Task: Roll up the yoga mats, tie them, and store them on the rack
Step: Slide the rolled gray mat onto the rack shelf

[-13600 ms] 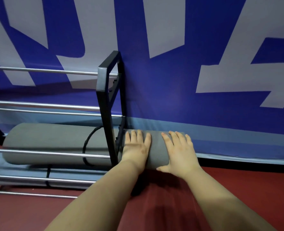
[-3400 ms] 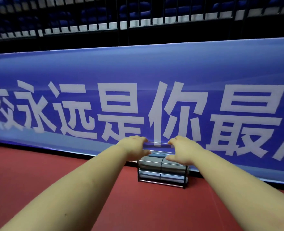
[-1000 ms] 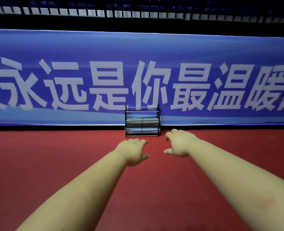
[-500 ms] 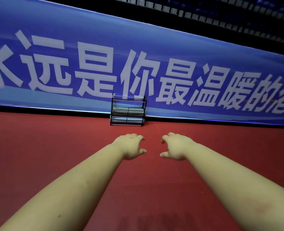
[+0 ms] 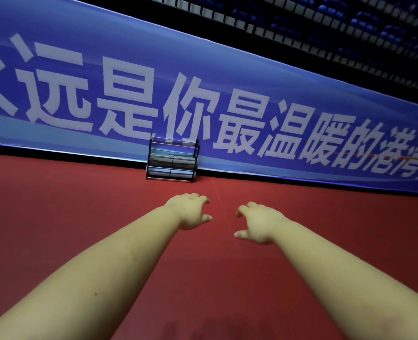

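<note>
Fingers (image 5: pixel 204 200) of both hands empty, loosely curled; rack (image 5: pixel 172 161) well beyond.

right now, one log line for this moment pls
left hand: empty, fingers loosely curled | right hand: empty, same | rack: against banner, grey rolled mats on shelves | both hands over red floor

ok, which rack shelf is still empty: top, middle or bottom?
The top shelf of the rack: only bare rails show there. The middle shelf and bottom shelf each hold grey rolled mats.
</note>
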Available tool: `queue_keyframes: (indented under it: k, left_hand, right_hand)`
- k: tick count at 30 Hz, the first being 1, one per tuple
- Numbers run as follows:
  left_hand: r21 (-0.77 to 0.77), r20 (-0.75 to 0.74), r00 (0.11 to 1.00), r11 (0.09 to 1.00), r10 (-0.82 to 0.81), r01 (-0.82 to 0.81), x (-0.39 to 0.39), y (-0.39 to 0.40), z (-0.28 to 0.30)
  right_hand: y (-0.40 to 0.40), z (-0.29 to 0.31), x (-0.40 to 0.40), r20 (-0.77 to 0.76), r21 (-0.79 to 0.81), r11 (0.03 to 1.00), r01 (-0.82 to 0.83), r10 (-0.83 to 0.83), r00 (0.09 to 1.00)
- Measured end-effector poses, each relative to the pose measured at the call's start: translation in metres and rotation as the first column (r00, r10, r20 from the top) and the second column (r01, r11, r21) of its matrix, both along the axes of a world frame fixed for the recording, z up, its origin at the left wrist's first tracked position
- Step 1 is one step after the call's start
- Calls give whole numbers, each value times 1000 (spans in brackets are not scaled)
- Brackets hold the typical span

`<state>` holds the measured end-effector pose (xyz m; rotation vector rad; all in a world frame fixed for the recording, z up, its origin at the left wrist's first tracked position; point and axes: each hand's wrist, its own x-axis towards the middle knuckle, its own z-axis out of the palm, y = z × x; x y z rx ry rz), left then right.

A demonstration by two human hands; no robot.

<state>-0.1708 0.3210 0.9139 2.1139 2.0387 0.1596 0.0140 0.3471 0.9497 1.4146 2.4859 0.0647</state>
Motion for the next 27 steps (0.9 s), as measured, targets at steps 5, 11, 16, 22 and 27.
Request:
queue_keyframes:
  k: [5,11,16,22,27]
  left_hand:
    - [-17,-27,998,998,60,-60,64,-56,-1]
    - [-45,-96,990,993,106,-111,128,-121,3]
    - [-40,-132,985,992,115,-121,152,-150,19]
    - [-55,-149,987,996,66,-75,163,-162,16]
    - [-62,-129,989,996,-70,63,164,-165,-4]
  right_hand:
    - [-42,-9,57,-109,-9,998,-65,64,992]
    - [-90,-26,114,-166,-62,990,-126,114,979]
    - [-115,-27,142,-200,-77,990,-119,102,975]
    - [-142,-33,155,-233,-82,994,-74,53,971]
    - [-162,-49,160,-195,-109,991,78,-98,976]
